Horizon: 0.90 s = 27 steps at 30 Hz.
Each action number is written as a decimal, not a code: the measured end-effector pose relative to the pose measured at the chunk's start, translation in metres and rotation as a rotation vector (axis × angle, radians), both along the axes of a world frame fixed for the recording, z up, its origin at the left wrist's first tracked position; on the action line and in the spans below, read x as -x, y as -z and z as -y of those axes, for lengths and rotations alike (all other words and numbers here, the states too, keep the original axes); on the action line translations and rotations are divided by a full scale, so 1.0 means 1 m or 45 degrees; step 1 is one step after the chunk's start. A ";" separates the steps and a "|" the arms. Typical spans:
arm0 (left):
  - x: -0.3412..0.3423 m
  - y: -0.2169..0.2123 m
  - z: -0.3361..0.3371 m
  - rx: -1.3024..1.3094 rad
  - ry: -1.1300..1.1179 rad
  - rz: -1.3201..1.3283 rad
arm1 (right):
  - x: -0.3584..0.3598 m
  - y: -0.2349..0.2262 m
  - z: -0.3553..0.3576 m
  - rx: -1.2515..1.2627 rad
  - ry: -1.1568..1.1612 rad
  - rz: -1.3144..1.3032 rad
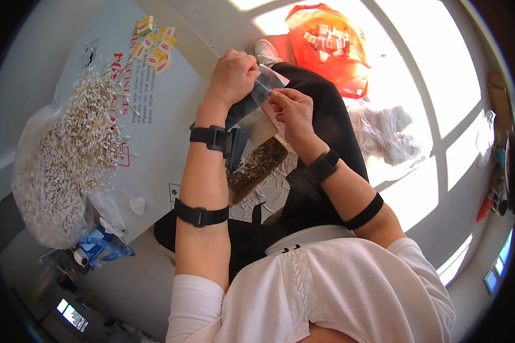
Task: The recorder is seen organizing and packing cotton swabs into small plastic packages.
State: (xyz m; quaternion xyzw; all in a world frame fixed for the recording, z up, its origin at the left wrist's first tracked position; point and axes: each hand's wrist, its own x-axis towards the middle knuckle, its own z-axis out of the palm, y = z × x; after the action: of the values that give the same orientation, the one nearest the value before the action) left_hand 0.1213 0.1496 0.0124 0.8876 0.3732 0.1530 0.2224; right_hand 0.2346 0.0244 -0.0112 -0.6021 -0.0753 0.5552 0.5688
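Between my hands, above my lap, is a small clear plastic bag [263,86]. My left hand [233,77] is closed on its upper left side, fingers curled in. My right hand [294,111] pinches the bag's edge between thumb and fingertips. What lies inside the bag, if anything, I cannot make out. Below my hands an open cardboard box [280,150] holds many cotton swabs [256,161], partly hidden behind my left wrist and the dark device strapped to it. More loose swabs lie beside the box.
On the pale table [154,148] at left, a heap of cotton swabs [88,123] spills from a clear bag [31,171]. Yellow-and-white packets [157,46] lie at its far end. A red plastic bag [326,48] of small packs and crumpled clear plastic [392,134] sit on the floor.
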 end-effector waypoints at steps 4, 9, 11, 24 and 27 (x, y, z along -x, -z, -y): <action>0.014 -0.011 -0.001 0.074 -0.031 -0.058 | 0.004 -0.008 0.001 -0.094 -0.036 0.048; 0.037 -0.016 0.006 0.117 0.000 -0.074 | 0.024 0.015 0.009 -0.179 -0.087 0.285; 0.040 -0.014 0.007 0.092 -0.014 -0.090 | 0.029 0.020 0.009 -0.178 -0.102 0.454; 0.039 -0.024 0.018 -0.031 -0.145 -0.493 | 0.043 0.012 0.004 -0.150 -0.304 0.865; 0.028 -0.028 0.020 -0.067 -0.257 -0.611 | 0.044 0.010 0.001 -0.160 -0.248 0.824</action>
State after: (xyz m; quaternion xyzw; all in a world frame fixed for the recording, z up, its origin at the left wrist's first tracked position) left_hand 0.0928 0.1296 0.0401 0.8623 0.4978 -0.0309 0.0878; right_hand 0.1902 0.0232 -0.0214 -0.7009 -0.3429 0.3815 0.4956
